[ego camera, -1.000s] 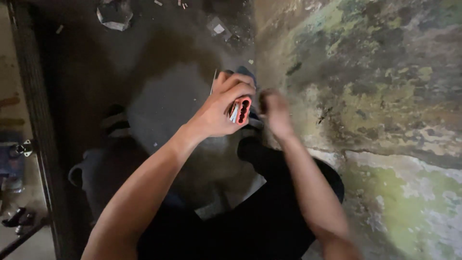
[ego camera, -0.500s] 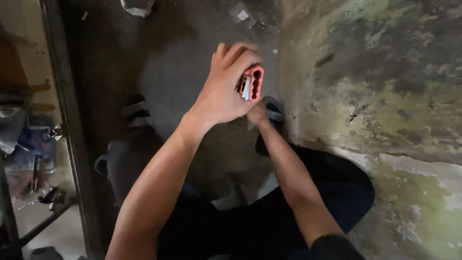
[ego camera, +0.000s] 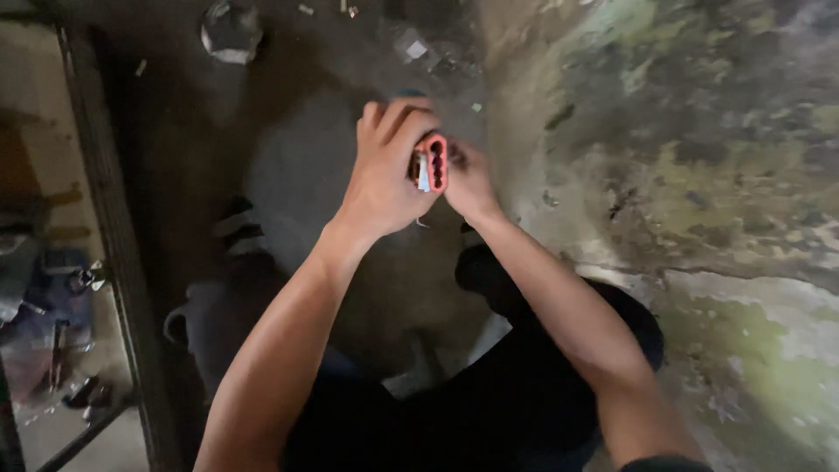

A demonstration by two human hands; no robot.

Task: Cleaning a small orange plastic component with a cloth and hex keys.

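At the far left a dark metal frame [ego camera: 105,227] runs down the view, with blurred clutter lying beyond it. Near the top, a round grey object [ego camera: 232,33] rests on the dark floor [ego camera: 288,175]. Your left hand [ego camera: 384,170] is curled shut around a small red tool [ego camera: 434,163], its fingers wrapped over the top; the red body has dark oval openings and a pale strip beside it. The tool sits between both hands, held above the floor. Your right hand [ego camera: 472,179] presses against the tool from the other side, fingers closed; whether it grips the tool you cannot tell. To the right rises a stained, mossy wall [ego camera: 682,175].
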